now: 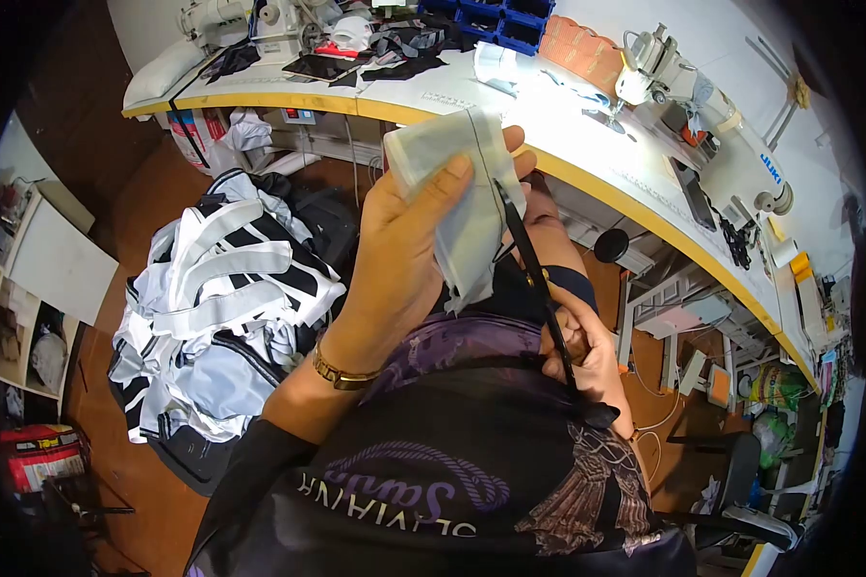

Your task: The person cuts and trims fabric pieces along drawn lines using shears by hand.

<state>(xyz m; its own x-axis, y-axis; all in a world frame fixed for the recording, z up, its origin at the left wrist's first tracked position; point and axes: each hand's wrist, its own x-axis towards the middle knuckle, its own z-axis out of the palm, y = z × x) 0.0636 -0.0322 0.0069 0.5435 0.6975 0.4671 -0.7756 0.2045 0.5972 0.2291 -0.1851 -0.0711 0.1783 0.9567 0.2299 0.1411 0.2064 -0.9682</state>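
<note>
My left hand point(409, 240) pinches a folded pale grey-green cloth piece point(467, 231) between thumb and fingers, raised in front of my lap. A dark line runs down the cloth, and its lower edge looks ragged. My right hand point(587, 351) is closed around the handle part of long black scissors point(524, 240), lower and to the right. One pointed blade lies against the cloth's right side. A thin dark part shows beside the cloth's lower right edge. The fingers partly hide the handles.
A heap of white and black garments point(226, 308) lies at my left. Ahead curves a white worktable point(414, 91) with a yellow edge, bearing sewing machines point(659, 67), dark cloth scraps point(404, 48) and blue bins point(500, 21). A black chair point(731, 481) stands at lower right.
</note>
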